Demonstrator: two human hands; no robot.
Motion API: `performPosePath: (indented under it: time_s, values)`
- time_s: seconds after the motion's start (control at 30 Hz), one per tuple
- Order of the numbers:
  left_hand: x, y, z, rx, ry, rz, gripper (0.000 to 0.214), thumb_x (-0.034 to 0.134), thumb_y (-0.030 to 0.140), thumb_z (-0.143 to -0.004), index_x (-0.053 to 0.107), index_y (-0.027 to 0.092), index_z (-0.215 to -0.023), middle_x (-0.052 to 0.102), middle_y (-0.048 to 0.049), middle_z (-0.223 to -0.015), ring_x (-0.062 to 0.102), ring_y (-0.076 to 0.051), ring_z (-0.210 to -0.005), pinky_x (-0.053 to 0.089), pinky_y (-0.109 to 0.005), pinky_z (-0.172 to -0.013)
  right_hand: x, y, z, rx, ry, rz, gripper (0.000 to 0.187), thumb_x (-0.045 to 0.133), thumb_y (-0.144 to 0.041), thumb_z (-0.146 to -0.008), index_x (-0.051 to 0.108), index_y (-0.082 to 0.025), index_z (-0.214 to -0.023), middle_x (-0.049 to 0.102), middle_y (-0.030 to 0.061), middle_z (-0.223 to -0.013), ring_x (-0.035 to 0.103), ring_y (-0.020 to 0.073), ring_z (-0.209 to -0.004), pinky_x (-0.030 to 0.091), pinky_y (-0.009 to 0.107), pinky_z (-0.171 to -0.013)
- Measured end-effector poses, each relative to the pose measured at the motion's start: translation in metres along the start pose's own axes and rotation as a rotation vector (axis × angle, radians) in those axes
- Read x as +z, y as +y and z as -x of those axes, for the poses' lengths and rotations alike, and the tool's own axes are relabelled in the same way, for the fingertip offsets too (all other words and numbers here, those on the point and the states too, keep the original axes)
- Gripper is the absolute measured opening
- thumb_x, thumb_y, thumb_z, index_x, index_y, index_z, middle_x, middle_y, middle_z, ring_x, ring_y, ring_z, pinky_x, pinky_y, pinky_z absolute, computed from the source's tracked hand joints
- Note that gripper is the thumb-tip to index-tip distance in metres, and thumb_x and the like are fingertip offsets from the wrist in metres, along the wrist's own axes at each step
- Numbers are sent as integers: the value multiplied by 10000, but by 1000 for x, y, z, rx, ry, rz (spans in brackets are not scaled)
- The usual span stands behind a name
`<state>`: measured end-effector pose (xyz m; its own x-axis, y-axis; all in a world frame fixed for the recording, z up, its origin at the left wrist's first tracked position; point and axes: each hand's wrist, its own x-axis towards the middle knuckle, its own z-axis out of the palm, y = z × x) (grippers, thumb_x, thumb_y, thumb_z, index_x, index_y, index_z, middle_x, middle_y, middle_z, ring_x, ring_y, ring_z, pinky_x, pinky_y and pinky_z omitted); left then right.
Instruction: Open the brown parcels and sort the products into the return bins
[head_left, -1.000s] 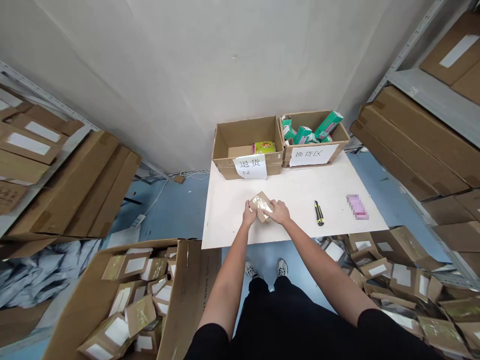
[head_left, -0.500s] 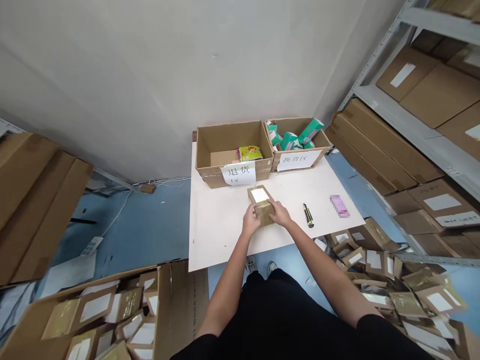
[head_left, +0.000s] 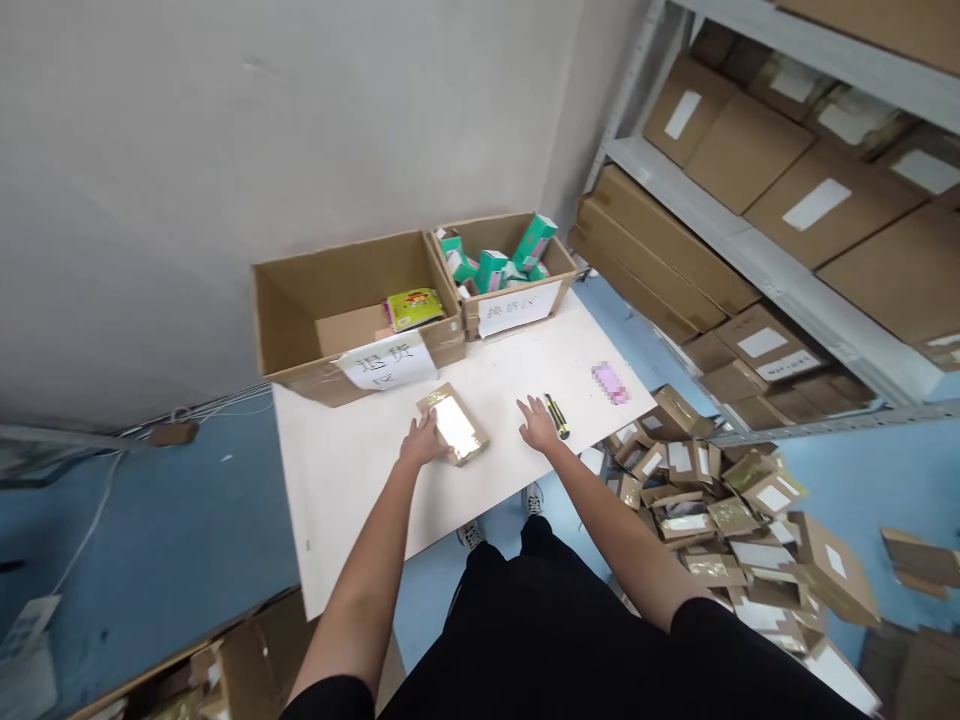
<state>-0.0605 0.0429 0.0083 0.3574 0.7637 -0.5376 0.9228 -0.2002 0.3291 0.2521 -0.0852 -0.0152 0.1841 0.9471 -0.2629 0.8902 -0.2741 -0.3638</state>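
Note:
A small brown parcel point(head_left: 454, 433) with a white label and shiny tape lies flat on the white table point(head_left: 352, 470). My left hand point(head_left: 422, 443) rests against its left edge, fingers curled on it. My right hand point(head_left: 537, 423) is off the parcel, fingers spread, hovering just left of a black and yellow utility knife point(head_left: 556, 416). The hand holds nothing.
Two open cartons stand at the table's back: the left one point(head_left: 300, 310) holds a yellow-green pack, the right one point(head_left: 517, 290) green boxes. A pink item point(head_left: 610, 382) lies right of the knife. Opened parcels point(head_left: 720, 510) litter the floor at right, below shelves of cartons point(head_left: 750, 170).
The parcel was held up in both hands; now it lies flat on the table. My right hand let go and moved right toward the knife. The view swung to the right.

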Motion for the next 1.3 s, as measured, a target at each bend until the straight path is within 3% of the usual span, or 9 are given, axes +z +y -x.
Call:
performPosePath:
  time_s: [0.07, 0.2, 0.3, 0.4, 0.57, 0.7, 0.8, 0.9, 1.3]
  values:
    - [8, 8, -4, -17, 1, -45, 1258, 810, 602, -749, 82, 297, -1729, 83, -74, -1812, 135, -431, -1642, 389, -532, -1232, -10, 51, -1, 167, 25, 2, 703, 591, -217, -950, 426, -208, -1633, 436, 169, -1657, 351, 332, -1561, 350, 511, -1247]
    - [33, 31, 6, -81, 17, -75, 1247, 746, 650, -811, 8, 255, -1734, 48, -94, -1813, 176, -399, -1640, 412, -489, -1222, -10, 131, -7, 395, -98, -28, 587, 526, -305, -1020, 471, -149, -1583, 615, 224, -1440, 599, 318, -1346, 498, 437, -1100]
    - [43, 45, 14, -134, 14, -72, 1228, 739, 660, -827, 21, 248, -1735, 48, -98, -1813, 201, -408, -1631, 402, -486, -1229, 6, 154, -19, 397, -185, -43, 596, 546, -345, -1022, 467, -111, -1565, 642, 237, -1368, 678, 301, -1229, 533, 386, -1022]
    - [44, 55, 16, -174, -10, -46, 1235, 775, 655, -805, 63, 263, -1734, 77, -106, -1810, 183, -437, -1629, 402, -506, -1220, 23, 153, -31, 354, -231, -70, 677, 636, -301, -960, 421, -129, -1578, 662, 210, -1333, 724, 276, -1130, 552, 349, -947]
    - [46, 61, 12, -229, -25, 34, 1278, 855, 594, -745, 82, 333, -1728, 70, -89, -1812, 167, -453, -1630, 437, -528, -1181, 29, 108, -52, 211, -226, -277, 719, 566, -147, -910, 348, -155, -1595, 750, 131, -1191, 761, 242, -928, 584, 329, -831]
    - [52, 62, 12, -240, 12, 105, 1281, 888, 534, -716, 114, 367, -1723, 70, -69, -1814, 199, -459, -1620, 455, -551, -1167, 17, 15, -61, -127, -214, -410, 782, 459, -173, -978, 164, -223, -1701, 750, 85, -1272, 750, 248, -976, 599, 376, -906]
    - [54, 63, 13, -235, 28, 136, 1283, 909, 502, -701, 138, 376, -1719, 80, -70, -1814, 222, -470, -1608, 450, -580, -1168, 16, -59, -63, -379, -194, -379, 753, 454, -204, -1005, 208, -284, -1712, 658, 61, -1471, 676, 264, -1224, 546, 413, -1066]
    - [55, 63, 13, -235, 30, 177, 1273, 921, 481, -702, 152, 399, -1713, 88, -69, -1814, 231, -465, -1606, 461, -583, -1154, 18, -104, -66, -370, -253, -258, 705, 423, -159, -1009, 296, -298, -1688, 613, 52, -1529, 648, 253, -1282, 535, 395, -1074]
    - [57, 57, 22, -149, 47, 222, 1249, 885, 528, -725, 122, 440, -1709, 26, -21, -1820, 270, -477, -1569, 463, -595, -1125, 0, -123, -54, -256, -366, 52, 723, 522, -107, -958, 362, -270, -1644, 732, 81, -1327, 712, 248, -1123, 502, 314, -972]
